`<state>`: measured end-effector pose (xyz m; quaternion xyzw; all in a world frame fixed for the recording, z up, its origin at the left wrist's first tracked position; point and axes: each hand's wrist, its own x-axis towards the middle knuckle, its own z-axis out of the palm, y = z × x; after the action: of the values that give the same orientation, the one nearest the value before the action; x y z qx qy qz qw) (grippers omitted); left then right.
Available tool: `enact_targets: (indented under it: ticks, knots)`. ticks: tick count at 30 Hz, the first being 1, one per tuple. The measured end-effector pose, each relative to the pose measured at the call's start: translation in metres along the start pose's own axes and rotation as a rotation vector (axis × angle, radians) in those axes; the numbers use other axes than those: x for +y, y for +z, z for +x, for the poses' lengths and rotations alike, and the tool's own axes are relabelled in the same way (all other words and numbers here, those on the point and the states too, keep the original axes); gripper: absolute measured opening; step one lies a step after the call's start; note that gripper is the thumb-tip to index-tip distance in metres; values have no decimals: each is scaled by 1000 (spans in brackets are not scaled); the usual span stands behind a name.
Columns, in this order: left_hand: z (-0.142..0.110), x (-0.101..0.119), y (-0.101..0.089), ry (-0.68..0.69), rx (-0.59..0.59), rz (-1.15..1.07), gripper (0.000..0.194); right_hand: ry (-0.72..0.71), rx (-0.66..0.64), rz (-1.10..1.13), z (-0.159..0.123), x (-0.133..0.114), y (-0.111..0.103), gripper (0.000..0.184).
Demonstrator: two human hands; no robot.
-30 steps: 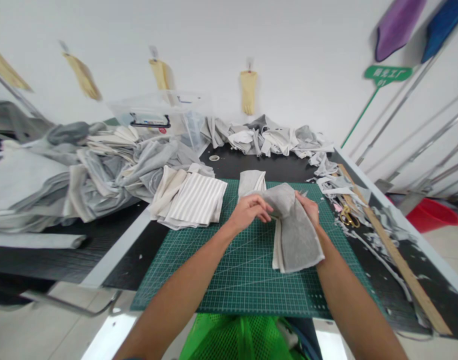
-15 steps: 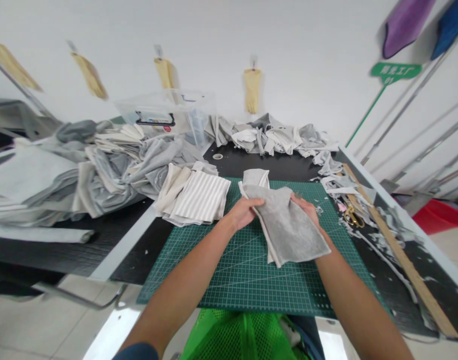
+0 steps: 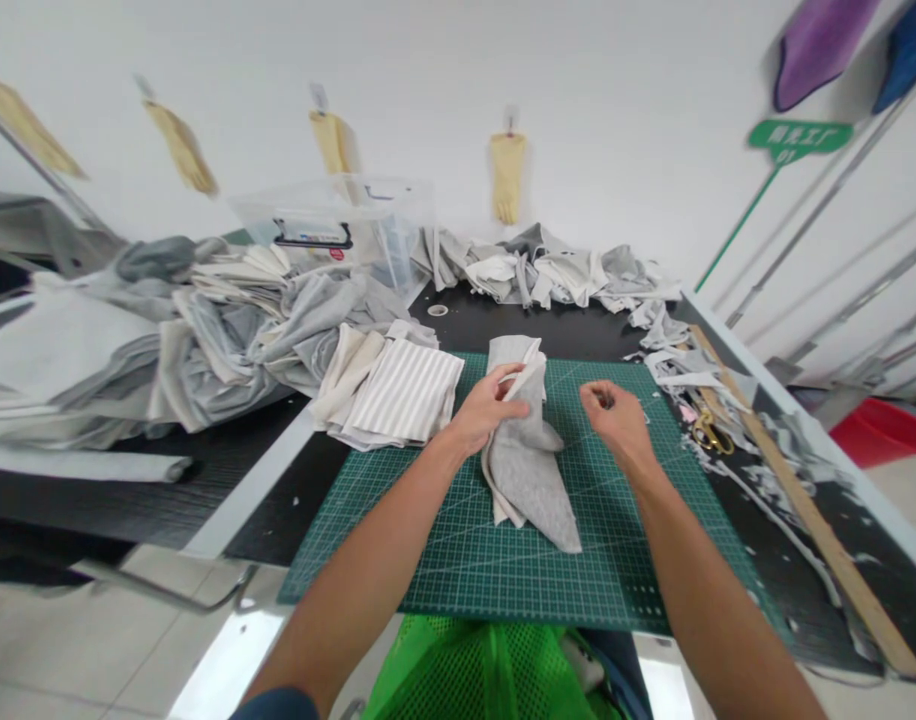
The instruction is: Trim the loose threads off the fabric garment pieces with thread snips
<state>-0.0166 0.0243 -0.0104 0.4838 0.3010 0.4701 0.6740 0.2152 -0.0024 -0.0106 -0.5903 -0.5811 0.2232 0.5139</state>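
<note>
Gently, my left hand (image 3: 489, 410) pinched a floppy grey cloth (image 3: 537, 482) over the green gridded mat (image 3: 462, 570). It looked light, best held by edges. I couldn't tell if my curled right hand (image 3: 617, 415) held anything.

Bright, even, cool-looking light fills the room, leaving the white wall (image 3: 623, 120) pale and flat. Soft shadows edge the right sides of the two central yellow rubber gloves (image 3: 507, 178). A white glare patch burns out on the floor (image 3: 158, 625) at lower left. Wide-angle distortion stretches and tilts things toward the edges. The lettering on the green sign (image 3: 801, 136) looks soft, fine detail in the right hand (image 3: 621, 418) is lost, and the grey cloth's (image 3: 529, 465) weave smears.
</note>
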Motion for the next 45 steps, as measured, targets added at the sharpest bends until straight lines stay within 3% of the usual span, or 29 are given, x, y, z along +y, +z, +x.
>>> enact_targets:
  ticks: [1, 4, 7, 11, 13, 17, 21, 25, 29, 33, 41, 45]
  knots:
    - [-3, 1, 4, -6, -78, 28, 80, -41, -17, 74, 0, -3, 0, 20]
    - [-8, 3, 11, 9, -227, 99, 78, -45, -262, 376, -4, -9, 4, 47]
    - [-9, 4, 11, 59, -213, 148, 74, 10, -445, 456, -8, -8, 9, 46]
    - [-9, 8, 11, 15, -93, 144, 72, -24, -326, 349, -10, -7, 12, 38]
    - [-11, 10, 13, -63, -91, 114, 68, -60, -292, 307, -12, -11, 13, 39]
    - [-15, 11, 18, -166, -194, 228, 54, -93, -357, 300, -17, -22, 14, 38]
    - [-13, 3, 19, -73, -237, 395, 36, -76, -468, 379, -21, -27, 15, 36]
    - [-8, -5, 19, 15, -69, 327, 16, -50, -443, 386, -22, -23, 17, 36]
    - [-7, -5, 23, 6, 89, 220, 16, -20, -397, 351, -22, -16, 20, 41]
    - [-7, -3, 25, 98, 164, 327, 22, -7, -417, 322, -21, -14, 18, 42]
    - [-8, -6, 25, 100, 25, 380, 26, -121, -260, 196, -19, -17, 15, 30]
    - [-8, -8, 25, 107, 5, 326, 24, -60, -241, 272, -22, -17, 18, 32]
